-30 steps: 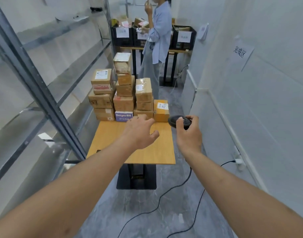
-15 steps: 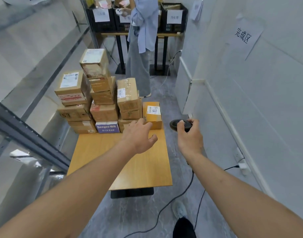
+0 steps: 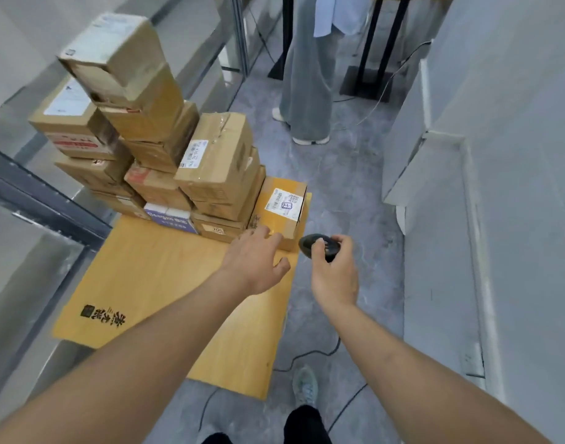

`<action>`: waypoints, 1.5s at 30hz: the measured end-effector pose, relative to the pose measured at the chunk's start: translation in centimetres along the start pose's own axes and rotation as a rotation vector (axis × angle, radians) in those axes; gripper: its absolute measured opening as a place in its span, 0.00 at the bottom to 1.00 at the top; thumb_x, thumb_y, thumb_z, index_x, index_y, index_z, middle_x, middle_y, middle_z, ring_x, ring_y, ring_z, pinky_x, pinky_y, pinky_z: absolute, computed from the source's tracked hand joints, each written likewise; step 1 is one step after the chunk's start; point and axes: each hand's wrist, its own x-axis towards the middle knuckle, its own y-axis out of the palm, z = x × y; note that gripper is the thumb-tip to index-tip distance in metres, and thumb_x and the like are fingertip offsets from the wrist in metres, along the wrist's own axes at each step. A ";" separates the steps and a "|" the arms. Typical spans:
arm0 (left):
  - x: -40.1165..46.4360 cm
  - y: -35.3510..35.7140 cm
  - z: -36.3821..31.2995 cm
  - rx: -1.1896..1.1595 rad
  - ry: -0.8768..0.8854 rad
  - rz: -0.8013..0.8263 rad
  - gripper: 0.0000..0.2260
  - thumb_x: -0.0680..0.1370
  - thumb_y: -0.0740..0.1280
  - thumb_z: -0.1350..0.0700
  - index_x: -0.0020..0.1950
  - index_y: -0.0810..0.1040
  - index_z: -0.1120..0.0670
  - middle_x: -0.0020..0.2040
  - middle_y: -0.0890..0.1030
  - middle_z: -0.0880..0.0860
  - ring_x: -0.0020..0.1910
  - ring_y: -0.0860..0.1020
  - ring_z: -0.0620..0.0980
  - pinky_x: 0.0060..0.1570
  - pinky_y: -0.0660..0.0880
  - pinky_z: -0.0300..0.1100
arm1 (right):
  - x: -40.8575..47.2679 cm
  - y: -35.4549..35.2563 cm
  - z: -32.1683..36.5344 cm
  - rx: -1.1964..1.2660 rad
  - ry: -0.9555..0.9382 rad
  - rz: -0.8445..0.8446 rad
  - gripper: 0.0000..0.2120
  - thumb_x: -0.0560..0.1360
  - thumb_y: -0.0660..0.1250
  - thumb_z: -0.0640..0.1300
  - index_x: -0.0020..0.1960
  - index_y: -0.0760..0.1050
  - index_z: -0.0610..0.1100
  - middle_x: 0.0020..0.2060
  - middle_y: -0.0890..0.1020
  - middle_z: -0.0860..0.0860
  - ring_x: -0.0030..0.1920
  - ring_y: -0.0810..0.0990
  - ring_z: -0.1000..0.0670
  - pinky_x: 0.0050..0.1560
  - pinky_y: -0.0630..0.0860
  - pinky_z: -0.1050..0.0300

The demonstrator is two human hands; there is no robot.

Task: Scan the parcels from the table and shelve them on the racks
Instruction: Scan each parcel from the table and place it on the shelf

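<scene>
Small yellow parcel [image 3: 282, 209]: right end of stack on wooden surface [image 3: 153, 283]. Likely light, rigid; grip across side faces. Left hand [image 3: 255, 261] released, reaching. Right hand [image 3: 334, 270] grasping barcode scanner [image 3: 318, 246].

Left hand [image 3: 254, 261] by yellow parcel [image 3: 282, 208], scanner [image 3: 319, 246] in right hand [image 3: 334, 274].

Left hand [image 3: 255, 261] now nearer the yellow parcel [image 3: 279, 209], view tilted down.

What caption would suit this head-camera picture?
Left hand reaches toward a yellow parcel on the table; right hand holds a black scanner.
</scene>
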 end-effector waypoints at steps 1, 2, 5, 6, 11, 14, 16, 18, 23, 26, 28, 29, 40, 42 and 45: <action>0.9 0.3 -0.2 -0.009 -0.021 0.009 0.26 0.82 0.60 0.39 0.77 0.69 0.49 0.73 0.71 0.55 0.70 0.71 0.59 0.65 0.73 0.54 | 1.0 0.2 -0.3 -0.005 0.011 0.013 0.13 0.84 0.62 0.57 0.64 0.71 0.51 0.42 0.75 0.62 0.47 0.75 0.49 0.48 0.67 0.53; 1.7 0.6 -0.3 -0.019 -0.043 0.015 0.26 0.82 0.60 0.40 0.77 0.69 0.50 0.74 0.71 0.55 0.70 0.71 0.59 0.65 0.73 0.54 | 1.9 0.4 -0.5 -0.005 0.017 0.026 0.13 0.84 0.62 0.56 0.64 0.71 0.51 0.42 0.75 0.62 0.47 0.75 0.49 0.48 0.66 0.53; 4.5 1.5 -0.2 -0.067 -0.107 0.022 0.26 0.82 0.61 0.41 0.77 0.69 0.51 0.77 0.68 0.57 0.72 0.70 0.60 0.67 0.71 0.54 | 4.7 1.1 -0.9 0.001 0.022 0.039 0.14 0.84 0.62 0.57 0.65 0.70 0.52 0.44 0.77 0.59 0.47 0.76 0.49 0.48 0.66 0.54; 5.3 1.7 0.0 -0.090 -0.126 0.020 0.26 0.82 0.61 0.41 0.77 0.70 0.52 0.77 0.67 0.57 0.73 0.69 0.60 0.68 0.71 0.53 | 5.5 1.5 -1.0 0.001 0.029 0.037 0.14 0.84 0.62 0.57 0.66 0.70 0.52 0.46 0.77 0.58 0.47 0.76 0.48 0.48 0.67 0.53; 9.5 3.5 1.2 -0.133 -0.187 -0.010 0.25 0.83 0.62 0.42 0.76 0.69 0.52 0.77 0.66 0.57 0.73 0.68 0.60 0.67 0.71 0.55 | 8.9 3.4 -1.5 -0.041 0.053 0.063 0.16 0.84 0.61 0.59 0.66 0.68 0.52 0.49 0.79 0.54 0.47 0.77 0.46 0.48 0.69 0.52; 11.1 4.9 1.4 -0.145 -0.210 -0.013 0.27 0.84 0.61 0.42 0.81 0.64 0.50 0.80 0.60 0.58 0.76 0.65 0.61 0.70 0.70 0.56 | 10.5 4.5 -2.0 -0.068 0.063 0.071 0.16 0.84 0.61 0.59 0.66 0.68 0.52 0.49 0.79 0.55 0.48 0.77 0.46 0.47 0.69 0.52; 11.6 5.8 1.5 -0.105 -0.207 -0.022 0.28 0.85 0.59 0.41 0.83 0.60 0.48 0.82 0.56 0.59 0.78 0.61 0.61 0.71 0.69 0.57 | 11.1 5.0 -2.3 -0.093 0.078 0.077 0.16 0.84 0.60 0.59 0.66 0.68 0.51 0.49 0.78 0.54 0.47 0.76 0.47 0.47 0.68 0.52; 11.7 6.5 1.5 -0.054 -0.198 -0.019 0.28 0.86 0.56 0.40 0.84 0.58 0.46 0.83 0.53 0.60 0.80 0.58 0.62 0.73 0.67 0.57 | 11.4 5.2 -2.6 -0.114 0.086 0.084 0.16 0.84 0.60 0.59 0.66 0.67 0.51 0.49 0.79 0.54 0.46 0.77 0.46 0.47 0.69 0.51; 11.3 7.9 1.3 -0.061 -0.185 -0.033 0.27 0.86 0.53 0.37 0.84 0.56 0.40 0.85 0.50 0.57 0.83 0.49 0.63 0.78 0.57 0.58 | 12.0 5.1 -2.8 -0.140 0.116 0.129 0.16 0.85 0.60 0.58 0.66 0.66 0.50 0.48 0.78 0.52 0.46 0.76 0.45 0.48 0.70 0.51; 10.8 8.5 0.8 -0.066 -0.162 -0.054 0.26 0.85 0.54 0.36 0.84 0.58 0.39 0.85 0.52 0.57 0.82 0.50 0.64 0.79 0.55 0.59 | 12.0 4.7 -3.0 -0.197 0.127 0.135 0.17 0.85 0.59 0.59 0.68 0.65 0.50 0.49 0.77 0.51 0.46 0.76 0.44 0.47 0.69 0.52; 10.2 8.6 0.3 -0.046 -0.128 -0.051 0.26 0.85 0.54 0.36 0.83 0.58 0.39 0.84 0.52 0.58 0.81 0.52 0.64 0.78 0.56 0.59 | 11.7 4.5 -3.3 -0.231 0.134 0.141 0.18 0.85 0.59 0.59 0.67 0.64 0.49 0.49 0.77 0.50 0.45 0.76 0.44 0.46 0.69 0.51; 9.9 8.5 0.1 -0.029 -0.103 -0.039 0.27 0.85 0.55 0.36 0.83 0.59 0.39 0.84 0.52 0.58 0.81 0.52 0.64 0.77 0.58 0.59 | 11.5 4.5 -3.4 -0.245 0.138 0.146 0.17 0.85 0.59 0.59 0.67 0.64 0.49 0.48 0.77 0.50 0.45 0.76 0.44 0.45 0.69 0.51; 10.9 8.2 1.4 -0.668 -0.441 -0.101 0.38 0.76 0.78 0.47 0.80 0.62 0.53 0.71 0.69 0.55 0.71 0.71 0.53 0.69 0.71 0.47 | 11.3 4.4 -3.4 -0.280 0.151 0.166 0.18 0.85 0.58 0.60 0.67 0.63 0.50 0.47 0.77 0.51 0.45 0.77 0.44 0.46 0.70 0.50; 11.3 9.3 1.3 -0.722 -0.447 -0.074 0.34 0.75 0.78 0.44 0.76 0.67 0.51 0.67 0.75 0.52 0.67 0.75 0.53 0.65 0.75 0.48 | 11.4 4.4 -3.7 -0.279 0.162 0.151 0.18 0.85 0.58 0.60 0.67 0.63 0.49 0.48 0.77 0.51 0.45 0.76 0.45 0.46 0.70 0.50; 11.1 10.1 1.1 -0.880 -0.434 -0.119 0.33 0.74 0.79 0.45 0.74 0.67 0.48 0.63 0.79 0.44 0.61 0.79 0.46 0.60 0.77 0.44 | 11.5 4.4 -4.0 -0.288 0.171 0.134 0.19 0.85 0.58 0.61 0.68 0.63 0.50 0.48 0.78 0.50 0.46 0.77 0.44 0.48 0.72 0.49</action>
